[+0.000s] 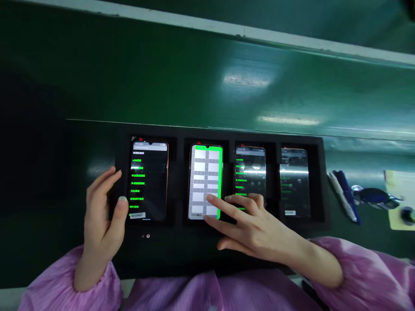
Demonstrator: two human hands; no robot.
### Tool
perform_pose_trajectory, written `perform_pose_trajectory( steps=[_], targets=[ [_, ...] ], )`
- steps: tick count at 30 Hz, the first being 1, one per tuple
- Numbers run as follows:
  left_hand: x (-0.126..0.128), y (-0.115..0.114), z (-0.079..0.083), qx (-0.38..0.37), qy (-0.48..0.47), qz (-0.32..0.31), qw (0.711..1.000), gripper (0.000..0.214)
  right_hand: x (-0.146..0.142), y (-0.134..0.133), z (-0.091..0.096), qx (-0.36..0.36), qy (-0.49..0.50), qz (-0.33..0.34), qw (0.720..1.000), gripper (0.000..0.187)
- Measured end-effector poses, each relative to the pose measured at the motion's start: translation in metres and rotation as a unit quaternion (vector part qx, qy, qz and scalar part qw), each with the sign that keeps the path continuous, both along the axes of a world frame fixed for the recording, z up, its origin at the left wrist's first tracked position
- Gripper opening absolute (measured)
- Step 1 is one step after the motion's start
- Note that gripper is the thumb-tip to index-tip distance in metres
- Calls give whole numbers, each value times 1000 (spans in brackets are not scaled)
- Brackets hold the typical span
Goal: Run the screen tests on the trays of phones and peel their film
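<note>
A black foam tray (177, 239) holds several phones side by side. My right hand (249, 226) lies over the tray with fingers stretched out, its index fingertip touching the lower part of the second phone (205, 172), whose screen shows a grey grid with a green border. My left hand (102, 211) rests at the tray's left edge, fingers apart and curved, thumb by the lower left corner of the first phone (149, 181), which shows green menu text. Two more phones (250, 170) (293, 181) with dark menu screens sit to the right.
The tray lies on a green conveyor surface (194, 77) with a white rail (227, 28) at the back. A blue and white pen (344, 195), a blue tool (376, 196) and a yellow note (402, 190) lie at the right. Pink sleeves fill the bottom.
</note>
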State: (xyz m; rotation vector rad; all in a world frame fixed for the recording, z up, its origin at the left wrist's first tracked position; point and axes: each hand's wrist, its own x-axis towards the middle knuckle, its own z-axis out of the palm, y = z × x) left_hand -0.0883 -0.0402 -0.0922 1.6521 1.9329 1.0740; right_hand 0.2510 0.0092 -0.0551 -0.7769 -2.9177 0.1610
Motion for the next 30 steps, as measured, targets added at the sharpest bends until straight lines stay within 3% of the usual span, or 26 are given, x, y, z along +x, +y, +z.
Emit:
perform_pose_trajectory(
  steps=[6,11,15,23,30],
  targets=[
    [-3,-2,-3,-2,1,-10,1000,46,-28,12,-5,2,13,40,999,47],
    [-2,-1,-3,6,-3,-20,1000,47,-34,18,-7,-17,16,46,999,49],
    [-1,0,-3,5,-1,-26,1000,47,-33,37,-4,-10,12,28,999,50],
    [-3,-2,-1,-8,4,-24,1000,48,-37,101,-7,-28,7,-51,998,51],
    [-3,-1,-2,-1,5,-31,999,49,-36,121,-9,-59,20,-75,995,55]
  ],
)
